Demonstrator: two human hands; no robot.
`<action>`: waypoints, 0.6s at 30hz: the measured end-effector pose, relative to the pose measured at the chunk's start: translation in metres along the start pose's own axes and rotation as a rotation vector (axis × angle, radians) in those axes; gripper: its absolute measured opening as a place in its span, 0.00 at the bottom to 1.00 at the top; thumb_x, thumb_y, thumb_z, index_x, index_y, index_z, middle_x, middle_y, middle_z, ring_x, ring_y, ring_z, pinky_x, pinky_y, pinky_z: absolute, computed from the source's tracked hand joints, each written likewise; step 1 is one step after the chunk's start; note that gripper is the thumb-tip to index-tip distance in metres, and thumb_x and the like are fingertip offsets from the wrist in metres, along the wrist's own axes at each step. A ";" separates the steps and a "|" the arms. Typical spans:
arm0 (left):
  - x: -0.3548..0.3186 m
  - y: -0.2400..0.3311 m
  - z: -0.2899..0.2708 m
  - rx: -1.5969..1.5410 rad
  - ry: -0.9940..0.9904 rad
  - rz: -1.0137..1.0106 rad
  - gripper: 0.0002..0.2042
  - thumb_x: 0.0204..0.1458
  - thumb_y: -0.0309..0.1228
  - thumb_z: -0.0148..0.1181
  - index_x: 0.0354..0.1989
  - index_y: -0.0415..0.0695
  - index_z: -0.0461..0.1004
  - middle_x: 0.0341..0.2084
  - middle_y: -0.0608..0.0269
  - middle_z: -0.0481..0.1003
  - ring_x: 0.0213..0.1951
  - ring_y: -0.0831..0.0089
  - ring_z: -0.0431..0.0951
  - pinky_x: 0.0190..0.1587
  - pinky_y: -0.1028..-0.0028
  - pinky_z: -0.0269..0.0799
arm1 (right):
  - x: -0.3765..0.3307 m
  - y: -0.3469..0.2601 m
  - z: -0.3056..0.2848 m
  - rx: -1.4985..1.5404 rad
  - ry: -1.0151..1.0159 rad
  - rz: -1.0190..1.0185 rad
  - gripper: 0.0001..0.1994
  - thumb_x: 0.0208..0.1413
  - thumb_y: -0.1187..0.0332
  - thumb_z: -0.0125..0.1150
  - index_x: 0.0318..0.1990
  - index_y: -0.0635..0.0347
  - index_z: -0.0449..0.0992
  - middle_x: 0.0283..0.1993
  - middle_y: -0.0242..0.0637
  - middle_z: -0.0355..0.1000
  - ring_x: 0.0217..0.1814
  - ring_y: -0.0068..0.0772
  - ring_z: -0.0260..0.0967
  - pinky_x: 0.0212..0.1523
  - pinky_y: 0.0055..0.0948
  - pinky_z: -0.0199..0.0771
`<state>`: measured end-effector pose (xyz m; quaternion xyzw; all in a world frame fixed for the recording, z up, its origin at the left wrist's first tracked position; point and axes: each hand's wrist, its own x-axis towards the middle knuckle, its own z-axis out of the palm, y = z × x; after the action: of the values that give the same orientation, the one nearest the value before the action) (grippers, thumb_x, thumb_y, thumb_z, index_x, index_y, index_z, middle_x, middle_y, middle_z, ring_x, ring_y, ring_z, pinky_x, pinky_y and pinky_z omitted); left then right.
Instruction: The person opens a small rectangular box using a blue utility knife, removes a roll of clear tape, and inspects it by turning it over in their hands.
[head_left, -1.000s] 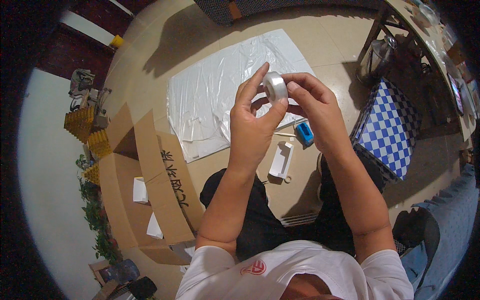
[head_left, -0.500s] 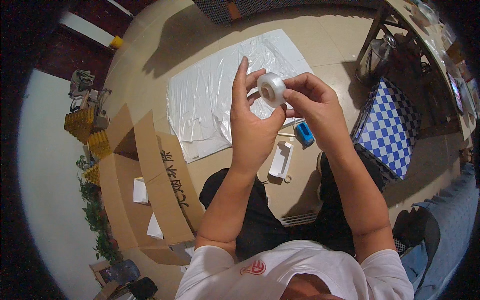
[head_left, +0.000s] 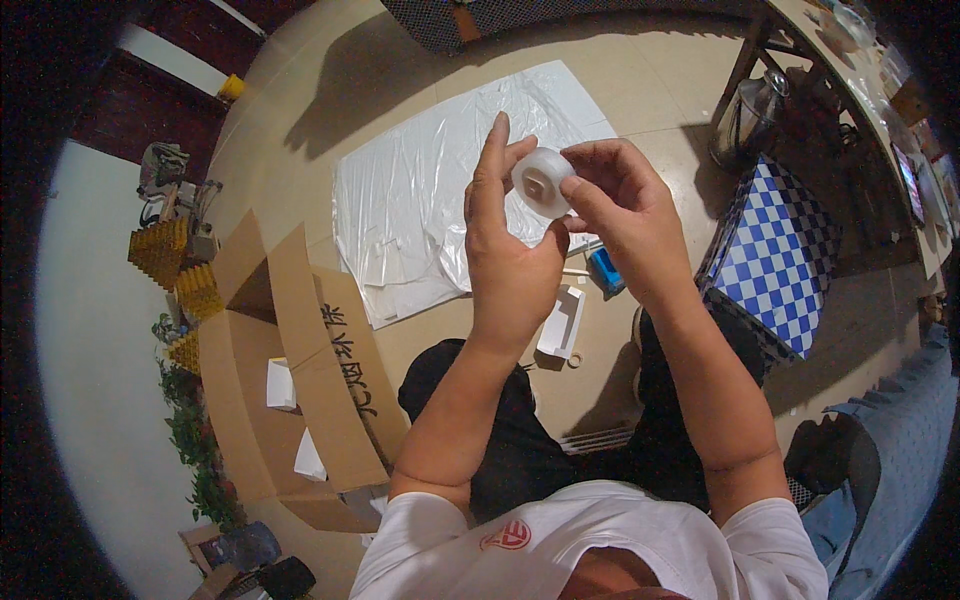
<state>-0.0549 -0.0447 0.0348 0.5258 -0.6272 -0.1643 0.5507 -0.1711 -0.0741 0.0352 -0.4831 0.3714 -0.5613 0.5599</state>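
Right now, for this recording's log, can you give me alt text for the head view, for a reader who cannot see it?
A seated person holds a roll of clear tape up between the left hand and right hand, fingertips on its rim. Below lie a clear plastic sheet on the floor, an open cardboard box to the left and a blue-checked stool to the right.

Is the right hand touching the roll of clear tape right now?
Touching. The head view shows the right hand with its fingertips pressed on the rim of the tape roll, while the left hand holds it from the other side.
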 end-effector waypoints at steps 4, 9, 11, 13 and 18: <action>0.000 0.002 0.001 -0.057 -0.030 0.035 0.43 0.37 0.10 0.58 0.68 0.46 0.51 0.57 0.52 0.66 0.60 0.62 0.65 0.64 0.63 0.58 | -0.001 -0.004 -0.003 -0.078 -0.019 -0.058 0.10 0.54 0.71 0.60 0.42 0.67 0.72 0.36 0.36 0.75 0.38 0.22 0.73 0.39 0.23 0.74; 0.004 -0.004 -0.002 -0.464 -0.003 0.012 0.35 0.47 0.17 0.53 0.67 0.41 0.52 0.62 0.47 0.59 0.64 0.61 0.58 0.66 0.63 0.52 | 0.000 -0.002 -0.002 0.031 -0.012 -0.113 0.10 0.55 0.73 0.58 0.43 0.67 0.72 0.38 0.36 0.75 0.39 0.23 0.73 0.40 0.22 0.74; 0.005 -0.004 -0.005 -0.523 0.024 -0.062 0.30 0.52 0.21 0.53 0.65 0.39 0.54 0.61 0.49 0.61 0.63 0.62 0.60 0.65 0.64 0.54 | -0.003 -0.005 0.002 0.130 -0.054 -0.071 0.10 0.55 0.74 0.57 0.43 0.67 0.72 0.39 0.36 0.75 0.40 0.23 0.73 0.40 0.22 0.74; 0.004 -0.007 -0.009 -0.558 0.000 -0.171 0.22 0.57 0.25 0.52 0.60 0.38 0.61 0.57 0.51 0.66 0.59 0.66 0.66 0.62 0.67 0.60 | -0.004 -0.005 0.003 0.157 -0.079 -0.062 0.10 0.55 0.75 0.57 0.43 0.67 0.72 0.40 0.36 0.75 0.41 0.23 0.73 0.40 0.22 0.75; 0.002 -0.011 -0.010 -0.671 0.010 -0.190 0.16 0.58 0.25 0.52 0.55 0.38 0.65 0.53 0.53 0.69 0.55 0.68 0.70 0.59 0.69 0.65 | -0.002 -0.001 -0.001 -0.074 -0.107 -0.162 0.11 0.52 0.75 0.59 0.44 0.64 0.75 0.41 0.35 0.74 0.41 0.22 0.72 0.40 0.22 0.75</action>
<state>-0.0406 -0.0471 0.0312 0.3725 -0.4837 -0.4094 0.6780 -0.1725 -0.0717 0.0360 -0.5612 0.3209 -0.5642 0.5135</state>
